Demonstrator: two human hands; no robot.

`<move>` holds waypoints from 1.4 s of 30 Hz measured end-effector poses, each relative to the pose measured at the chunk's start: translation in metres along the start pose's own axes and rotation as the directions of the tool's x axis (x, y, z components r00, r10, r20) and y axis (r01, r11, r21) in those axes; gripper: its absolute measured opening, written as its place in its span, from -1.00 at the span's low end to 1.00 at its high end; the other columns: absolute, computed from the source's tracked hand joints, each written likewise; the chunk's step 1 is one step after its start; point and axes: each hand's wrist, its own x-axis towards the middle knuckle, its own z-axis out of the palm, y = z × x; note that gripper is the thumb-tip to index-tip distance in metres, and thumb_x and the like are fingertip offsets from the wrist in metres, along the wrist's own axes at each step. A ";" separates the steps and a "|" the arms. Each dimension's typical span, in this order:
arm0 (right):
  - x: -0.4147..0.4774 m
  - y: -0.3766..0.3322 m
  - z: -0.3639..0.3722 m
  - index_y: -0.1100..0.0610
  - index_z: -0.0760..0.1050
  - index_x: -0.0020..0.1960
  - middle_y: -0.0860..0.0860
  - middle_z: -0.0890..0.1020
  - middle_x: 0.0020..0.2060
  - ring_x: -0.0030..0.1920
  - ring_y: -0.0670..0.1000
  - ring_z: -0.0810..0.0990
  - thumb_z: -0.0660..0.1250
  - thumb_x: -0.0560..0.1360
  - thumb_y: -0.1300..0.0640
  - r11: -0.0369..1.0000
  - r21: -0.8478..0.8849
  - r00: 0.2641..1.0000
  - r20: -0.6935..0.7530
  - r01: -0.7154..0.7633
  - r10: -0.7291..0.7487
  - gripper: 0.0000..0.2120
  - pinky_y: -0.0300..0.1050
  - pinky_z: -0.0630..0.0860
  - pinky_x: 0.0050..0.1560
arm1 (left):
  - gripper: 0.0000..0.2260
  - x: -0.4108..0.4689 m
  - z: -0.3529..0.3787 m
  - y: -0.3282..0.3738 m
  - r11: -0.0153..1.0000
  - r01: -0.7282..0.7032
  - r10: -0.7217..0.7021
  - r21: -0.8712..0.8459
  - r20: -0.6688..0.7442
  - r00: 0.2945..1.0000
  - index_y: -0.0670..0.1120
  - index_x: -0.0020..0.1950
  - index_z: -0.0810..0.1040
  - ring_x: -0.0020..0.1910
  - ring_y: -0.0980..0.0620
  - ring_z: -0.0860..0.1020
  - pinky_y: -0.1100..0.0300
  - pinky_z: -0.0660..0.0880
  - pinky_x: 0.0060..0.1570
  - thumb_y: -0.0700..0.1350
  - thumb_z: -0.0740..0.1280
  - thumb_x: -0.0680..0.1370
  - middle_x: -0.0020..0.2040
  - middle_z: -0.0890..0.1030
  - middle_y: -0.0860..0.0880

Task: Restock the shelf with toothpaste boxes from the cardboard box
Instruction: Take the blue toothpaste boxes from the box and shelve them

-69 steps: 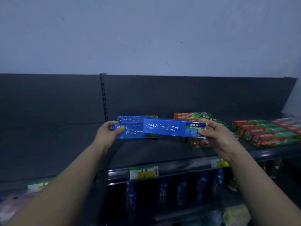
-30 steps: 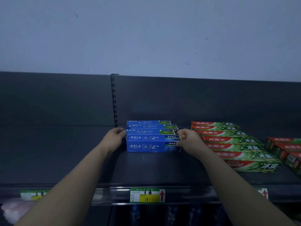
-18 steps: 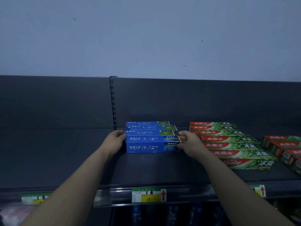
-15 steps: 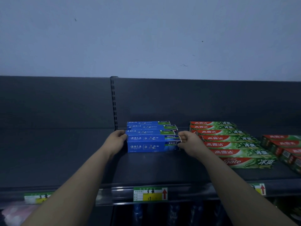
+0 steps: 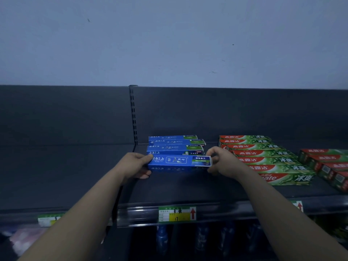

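A long, slim blue toothpaste box (image 5: 178, 162) of glossy printed card sits crosswise at the front of a row of three matching blue boxes (image 5: 175, 147) on the dark, matte metal shelf (image 5: 188, 187). The left hand (image 5: 135, 167) grips its left end, thumb on top and fingers curled underneath. The right hand (image 5: 222, 163) pinches its right end with bent fingers. I cannot tell whether the box rests flat on the shelf or is held slightly above it.

Just to the right lies a stepped row of red-and-green boxes (image 5: 267, 161), flat and rectangular, and beyond it a second row of red boxes (image 5: 327, 164). A slotted metal post (image 5: 133, 113) stands upright behind the blue row. A green and yellow paper price tag (image 5: 177, 213) sits in the clear plastic strip along the shelf edge. Blurred blue bottles (image 5: 162, 240) stand on the level below.
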 end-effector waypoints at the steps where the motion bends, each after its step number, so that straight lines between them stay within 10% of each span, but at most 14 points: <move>1: -0.001 0.000 0.000 0.10 0.41 -0.01 0.11 0.65 -0.02 -0.02 0.08 0.65 0.38 0.39 0.49 1.000 0.028 1.000 0.004 -0.003 0.003 -0.64 -0.11 0.56 -0.22 | -0.76 -0.001 -0.001 0.000 1.000 0.012 -0.012 -0.027 -0.003 1.000 -0.23 -0.02 0.59 -0.27 -0.09 0.64 0.16 0.62 -0.33 -0.03 0.36 0.56 -0.19 0.67 -0.19; 7: -0.003 0.001 0.001 0.25 0.54 0.00 0.24 0.60 0.07 0.07 0.18 0.62 0.34 0.47 0.41 0.920 0.391 0.998 -0.047 -0.010 0.030 -0.84 0.02 0.62 -0.01 | -0.86 -0.007 -0.003 -0.004 0.970 -0.002 0.000 -0.241 -0.008 1.000 -0.23 -0.04 0.53 -0.26 -0.06 0.66 0.12 0.63 -0.27 -0.16 0.37 0.55 -0.16 0.68 -0.20; 16: 0.005 0.011 -0.001 0.20 0.35 0.37 0.12 0.60 0.11 0.11 0.10 0.61 0.42 0.37 0.46 0.953 0.299 0.997 -0.051 -0.039 0.057 -0.38 0.04 0.55 0.16 | -0.68 -0.011 0.005 0.005 0.958 -0.048 0.058 -0.284 0.026 0.998 -0.23 0.15 0.45 -0.13 -0.08 0.65 0.16 0.63 -0.29 -0.41 0.40 0.45 -0.03 0.61 -0.19; 21: 0.005 0.012 -0.006 0.21 0.38 0.30 0.14 0.60 0.09 0.10 0.10 0.62 0.44 0.42 0.34 0.945 0.326 1.000 -0.025 -0.009 0.018 -0.51 0.06 0.54 0.20 | -0.75 -0.006 0.003 0.006 0.962 -0.055 0.062 -0.266 0.019 0.998 -0.23 0.16 0.52 -0.11 -0.05 0.65 0.22 0.61 -0.24 -0.25 0.41 0.50 0.05 0.64 -0.20; 30: -0.005 -0.005 -0.013 0.21 0.54 -0.05 0.11 0.50 -0.27 -0.33 0.03 0.52 0.34 0.53 0.15 0.948 0.316 0.999 0.017 0.021 -0.027 -0.88 -0.13 0.42 -0.35 | -0.77 -0.004 0.003 0.010 0.986 -0.071 0.076 -0.150 0.029 0.997 -0.17 0.05 0.59 -0.42 0.07 0.42 0.31 0.41 -0.46 -0.02 0.37 0.54 -0.29 0.57 -0.04; 42: -0.007 -0.015 -0.009 0.21 0.51 0.05 0.10 0.57 -0.32 -0.43 -0.02 0.51 0.25 0.58 -0.10 0.979 0.199 0.995 -0.078 -0.038 0.054 -0.65 -0.18 0.40 -0.48 | -0.59 -0.009 -0.002 0.016 0.993 0.022 -0.011 -0.114 0.096 0.995 -0.19 0.05 0.59 -0.35 0.02 0.54 0.20 0.53 -0.29 0.16 0.30 0.53 -0.18 0.61 -0.15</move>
